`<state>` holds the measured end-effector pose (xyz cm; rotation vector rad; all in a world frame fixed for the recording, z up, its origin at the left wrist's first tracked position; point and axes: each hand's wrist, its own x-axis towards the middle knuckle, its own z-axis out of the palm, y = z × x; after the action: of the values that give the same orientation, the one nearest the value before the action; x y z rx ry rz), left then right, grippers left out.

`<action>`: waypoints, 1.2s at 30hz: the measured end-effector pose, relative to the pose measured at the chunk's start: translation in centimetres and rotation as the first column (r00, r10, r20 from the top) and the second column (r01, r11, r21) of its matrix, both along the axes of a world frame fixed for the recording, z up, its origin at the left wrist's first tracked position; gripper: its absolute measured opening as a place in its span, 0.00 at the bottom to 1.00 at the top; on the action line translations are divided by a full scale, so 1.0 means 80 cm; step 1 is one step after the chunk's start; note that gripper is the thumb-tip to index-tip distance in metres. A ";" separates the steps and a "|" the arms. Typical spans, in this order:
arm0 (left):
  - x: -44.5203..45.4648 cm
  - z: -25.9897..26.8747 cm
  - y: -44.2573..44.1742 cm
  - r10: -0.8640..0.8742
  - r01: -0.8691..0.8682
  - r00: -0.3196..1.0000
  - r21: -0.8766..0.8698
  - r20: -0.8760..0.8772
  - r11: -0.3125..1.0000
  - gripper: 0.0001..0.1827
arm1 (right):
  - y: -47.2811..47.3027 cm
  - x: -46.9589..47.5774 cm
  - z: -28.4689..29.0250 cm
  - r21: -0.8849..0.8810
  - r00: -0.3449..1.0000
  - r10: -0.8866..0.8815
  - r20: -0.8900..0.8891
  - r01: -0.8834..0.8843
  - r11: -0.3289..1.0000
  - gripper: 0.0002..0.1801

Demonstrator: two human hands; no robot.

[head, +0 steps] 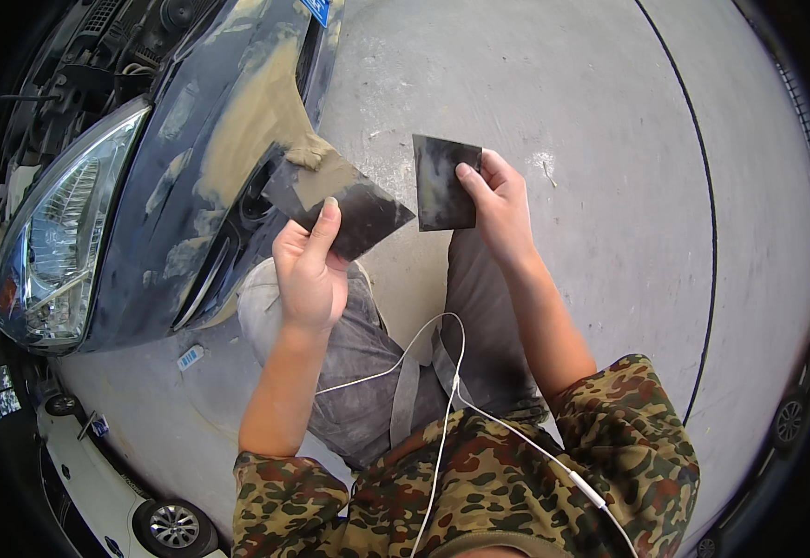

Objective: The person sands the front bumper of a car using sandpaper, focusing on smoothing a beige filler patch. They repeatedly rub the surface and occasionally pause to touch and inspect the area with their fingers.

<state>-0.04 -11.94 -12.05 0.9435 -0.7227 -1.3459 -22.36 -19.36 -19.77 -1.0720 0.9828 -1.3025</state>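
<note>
My left hand (312, 272) grips a dark flat plate (370, 216), thumb on top. A lump of tan body filler (309, 152) and a smeared patch of it lie on the plate's far part. In my right hand (499, 199) is a second dark, thin rectangular spreader (443, 185) with pale smears, pinched between thumb and fingers. The two tools are apart, a small gap between them. Beyond my left hand is a dark blue car bumper (147, 258) with a broad area of tan filler (251, 118) and several smaller patches.
A headlight (70, 244) and exposed engine bay parts (98, 63) are at the left. A small blue-and-white object (190, 357) lies on the grey floor (621, 209). White earphone cables (455, 380) hang before my camouflage shirt. A white car (94, 488) stands at the lower left.
</note>
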 end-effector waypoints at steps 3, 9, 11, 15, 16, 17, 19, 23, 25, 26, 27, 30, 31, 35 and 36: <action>-0.007 0.005 0.001 -0.178 0.196 0.965 0.079 -0.192 0.978 0.13 | -0.024 0.001 0.016 0.139 0.823 0.153 0.548 -0.269 0.953 0.23; -0.025 0.005 0.000 -0.248 0.308 0.932 0.214 -0.266 0.927 0.13 | -0.031 0.051 0.050 0.157 0.668 0.271 0.693 -0.507 0.848 0.29; -0.022 0.002 0.000 -0.222 0.294 0.929 0.225 -0.297 0.929 0.13 | -0.021 0.061 0.049 0.089 0.719 0.268 0.641 -0.416 0.905 0.30; -0.005 0.001 -0.002 -0.165 0.237 0.938 0.214 -0.306 0.948 0.12 | -0.006 0.036 0.011 0.092 0.898 0.341 0.279 -0.379 0.921 0.32; 0.000 0.002 -0.002 -0.153 0.215 0.939 0.179 -0.308 0.960 0.11 | -0.001 0.028 -0.002 0.091 0.919 0.325 0.225 -0.352 0.932 0.30; 0.003 0.003 -0.004 -0.152 0.197 0.940 0.125 -0.305 0.972 0.11 | 0.000 0.017 -0.014 0.115 0.941 0.339 -0.015 -0.335 0.935 0.28; 0.003 0.003 -0.005 -0.094 0.115 0.971 0.083 -0.222 0.990 0.11 | -0.001 0.010 -0.031 0.406 0.945 0.214 0.249 -0.302 0.862 0.23; -0.008 0.001 -0.004 0.015 -0.013 0.999 0.031 -0.038 0.999 0.11 | -0.010 0.005 -0.012 0.257 0.758 -0.096 0.646 -0.097 0.962 0.13; -0.014 0.001 -0.003 0.070 -0.070 0.997 0.039 0.020 0.997 0.11 | -0.003 0.007 0.014 0.189 0.676 -0.075 0.734 -0.097 0.977 0.15; -0.016 0.000 -0.003 0.070 -0.071 0.997 0.031 0.030 0.997 0.10 | 0.006 0.011 0.027 0.148 0.647 -0.056 0.760 -0.088 0.985 0.16; -0.017 0.000 -0.003 0.075 -0.076 0.997 0.031 0.030 0.997 0.09 | 0.015 0.014 0.037 0.055 0.591 0.013 0.807 -0.097 0.994 0.16; -0.016 -0.003 -0.004 0.088 -0.089 0.996 0.055 0.025 0.994 0.08 | 0.039 0.025 0.046 -0.086 0.738 0.118 0.665 -0.081 0.993 0.14; -0.014 -0.004 -0.002 0.117 -0.120 0.992 0.068 0.046 0.990 0.08 | 0.041 0.028 0.043 -0.208 0.849 0.176 0.498 -0.080 0.975 0.14; -0.004 -0.010 0.003 0.221 -0.230 0.969 0.081 0.113 0.970 0.10 | 0.037 0.007 0.031 -0.216 0.644 0.084 -0.761 -0.372 0.903 0.19; -0.005 -0.013 0.004 0.236 -0.247 0.963 0.076 0.132 0.966 0.10 | 0.041 0.005 0.032 -0.423 0.743 -0.113 -0.660 -0.243 0.873 0.20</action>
<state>-0.42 -11.59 -13.08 1.1573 -0.6183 -1.1208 -21.96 -16.11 -17.22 -2.0600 1.1383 -1.1326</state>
